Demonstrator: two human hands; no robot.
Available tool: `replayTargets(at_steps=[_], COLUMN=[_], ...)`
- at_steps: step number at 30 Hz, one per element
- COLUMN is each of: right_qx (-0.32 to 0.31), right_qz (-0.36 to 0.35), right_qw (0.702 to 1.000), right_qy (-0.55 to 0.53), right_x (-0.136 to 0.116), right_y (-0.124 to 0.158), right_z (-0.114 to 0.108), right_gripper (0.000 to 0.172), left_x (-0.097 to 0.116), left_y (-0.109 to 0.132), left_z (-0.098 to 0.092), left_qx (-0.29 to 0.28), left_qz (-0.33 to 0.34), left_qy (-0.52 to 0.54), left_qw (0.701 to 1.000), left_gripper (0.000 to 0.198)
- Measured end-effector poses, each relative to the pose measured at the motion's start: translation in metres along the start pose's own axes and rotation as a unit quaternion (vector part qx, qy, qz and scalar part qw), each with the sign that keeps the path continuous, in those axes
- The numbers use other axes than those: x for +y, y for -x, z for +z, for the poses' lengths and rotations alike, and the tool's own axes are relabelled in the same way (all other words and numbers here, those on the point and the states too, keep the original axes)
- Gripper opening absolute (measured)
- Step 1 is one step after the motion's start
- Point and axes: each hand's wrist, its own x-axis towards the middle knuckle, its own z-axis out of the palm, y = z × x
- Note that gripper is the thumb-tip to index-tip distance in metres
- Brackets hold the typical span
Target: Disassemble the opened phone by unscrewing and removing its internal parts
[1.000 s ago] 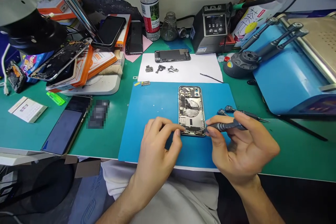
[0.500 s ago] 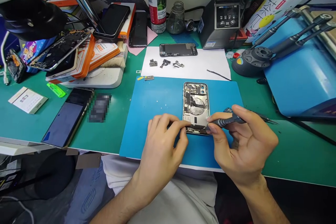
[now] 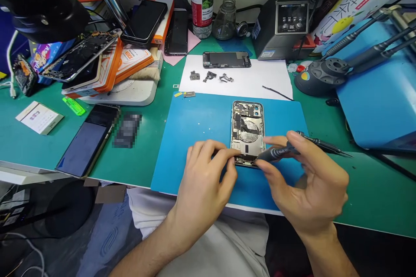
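Note:
An opened phone lies on a blue mat, its circuit board and a round coil bared. At its lower left edge, the thumb and index finger of my left hand are pinched together and hold it. My right hand grips a dark screwdriver, whose tip points down at the phone's lower right end; the very tip is hard to make out. A dark, thin-pointed tool, like tweezers, sticks out behind my right hand; I cannot tell whether the hand holds it.
On white paper lie a screen part, small metal parts and a thin black strip. A soldering station, round tool stand and water bottle stand behind. Phones and boxes pile up left, beside a microscope.
The view has shifted slightly, moving the whole bench a little to the right. My right index finger has lifted a bit from the screwdriver. My left hand stays at the phone's edge.

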Motion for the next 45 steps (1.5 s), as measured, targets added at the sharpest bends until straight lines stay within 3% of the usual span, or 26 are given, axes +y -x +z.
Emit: replayTargets(at_steps=[6,9,13,17,22,26,28,32,36,40,45], right_qx=[0.041,0.023,0.026,0.028,0.034,0.043,0.033,0.060,0.043,0.047,0.023], right_qz=[-0.016,-0.018,-0.032,-0.034,-0.067,-0.095,-0.080,-0.121,-0.100,-0.103,-0.121], right_qw=[0.998,1.000,0.999,0.999,0.997,0.995,0.996,0.991,0.994,0.994,0.992], right_qy=[0.038,0.011,0.004,-0.016,-0.031,-0.009,-0.022,0.000,-0.002,-0.014,-0.022], right_x=[0.004,0.006,0.004,0.004,0.006,0.009,0.010,0.013,0.014,0.014,0.008], right_y=[0.001,-0.001,-0.002,-0.003,-0.009,-0.012,-0.012,-0.012,-0.011,-0.011,-0.012], right_z=[-0.005,-0.005,-0.006,-0.007,-0.006,-0.007,-0.008,-0.008,-0.007,-0.005,-0.004], right_gripper=[0.063,0.054,0.066,0.065,0.065,0.069,0.069,0.070,0.067,0.068,0.079], left_x=[-0.001,0.000,0.004,0.007,-0.008,-0.029,-0.036,-0.040,-0.040,-0.045,-0.045], left_y=[0.001,0.000,0.002,0.010,0.007,-0.008,-0.015,-0.026,-0.033,-0.038,-0.047], left_z=[0.000,0.000,-0.005,-0.023,-0.050,-0.059,-0.060,-0.057,-0.052,-0.051,-0.052], left_qx=[0.002,0.007,0.045,0.081,0.113,0.127,0.123,0.101,0.086,0.100,0.054], left_qz=[0.002,-0.002,-0.005,-0.006,-0.043,-0.060,-0.051,-0.023,0.006,-0.009,-0.004], left_qy=[0.006,0.020,0.067,0.097,-0.019,-0.129,-0.158,-0.172,-0.204,-0.236,-0.207], left_qw=[1.000,1.000,0.997,0.992,0.992,0.982,0.978,0.980,0.975,0.967,0.977], left_gripper=[0.021,0.021,0.020,0.023,0.023,0.018,0.017,0.016,0.011,0.013,0.013])
